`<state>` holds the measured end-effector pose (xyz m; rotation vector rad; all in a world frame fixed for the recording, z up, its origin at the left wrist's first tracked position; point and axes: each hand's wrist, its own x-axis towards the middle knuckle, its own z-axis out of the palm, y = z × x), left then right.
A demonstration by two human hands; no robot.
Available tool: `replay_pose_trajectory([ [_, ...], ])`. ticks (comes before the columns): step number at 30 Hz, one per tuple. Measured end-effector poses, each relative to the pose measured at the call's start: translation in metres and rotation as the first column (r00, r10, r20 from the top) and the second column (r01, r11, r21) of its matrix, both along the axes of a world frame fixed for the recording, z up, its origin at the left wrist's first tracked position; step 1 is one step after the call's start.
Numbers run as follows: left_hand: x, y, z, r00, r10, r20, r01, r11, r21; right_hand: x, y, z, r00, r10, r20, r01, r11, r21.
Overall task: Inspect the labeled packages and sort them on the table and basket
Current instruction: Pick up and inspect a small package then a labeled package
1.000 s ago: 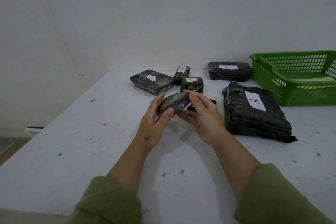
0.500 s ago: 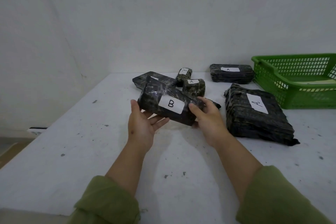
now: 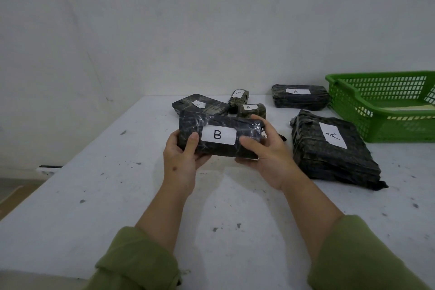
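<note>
Two hands are holding up one dark plastic-wrapped package with a white label marked B (image 3: 219, 136), so that the letter is facing the person.

The left hand (image 3: 182, 160) is gripping the left end with the thumb on the front, and the right hand (image 3: 263, 155) is gripping the right end, with fingers curling behind; the package is hanging just above the white speckled table (image 3: 117, 195), probably for reading the label. Five other dark wrapped packages are lying on the table behind and to the right (four are showing an A, the fifth label I cannot read): the large flat one (image 3: 329, 148) is lying near the green plastic mesh basket (image 3: 376, 110), maybe as the A group. I think the B package is going somewhere apart from these.
</note>
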<state>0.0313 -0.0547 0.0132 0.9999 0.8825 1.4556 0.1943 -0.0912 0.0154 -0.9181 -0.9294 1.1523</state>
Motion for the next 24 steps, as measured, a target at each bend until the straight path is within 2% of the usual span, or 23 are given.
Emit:
replay_pose_trajectory([
  [6, -0.0007, 0.0000, 0.0014, 0.996, -0.059, 0.068, 0.059, 0.998, 0.006, 0.0004, -0.0010, 0.0020, 0.999, -0.007, 0.050, 0.002, 0.997, 0.081],
  [10, -0.0007, -0.0026, 0.0011, 0.988, -0.156, 0.009, 0.154, 0.983, 0.103, 0.0052, -0.0013, 0.0042, 0.998, -0.040, 0.049, 0.036, 0.996, 0.079],
  [17, -0.0052, 0.0023, -0.0024, 0.996, -0.090, -0.025, 0.092, 0.991, 0.094, 0.0056, -0.0038, 0.0003, 0.997, 0.066, -0.050, -0.064, 0.997, 0.038],
  [24, -0.0071, 0.0025, -0.0024, 0.998, -0.061, -0.034, 0.064, 0.994, 0.085, 0.0057, -0.0031, 0.0005, 0.998, 0.048, 0.034, -0.049, 0.998, 0.047],
])
